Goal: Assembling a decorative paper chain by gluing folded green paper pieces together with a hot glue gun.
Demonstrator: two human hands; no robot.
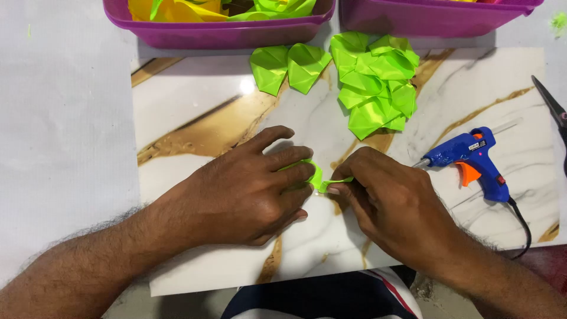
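My left hand [248, 192] lies flat over a small bright green folded paper piece [319, 177] and presses it onto the marble-patterned board [195, 124]. The fingertips of my right hand [390, 201] pinch the right edge of that same paper. Most of the piece is hidden under my fingers. Two folded green paper petals [287, 67] lie side by side at the far edge of the board. A heap of several more green petals [375, 82] sits to their right.
A blue hot glue gun [472, 160] with an orange trigger lies on the board to the right, cable trailing toward me. Two purple plastic tubs [218, 32] [437, 20] stand at the back, the left holding yellow and green paper. Scissor blades [552, 106] show at the right edge.
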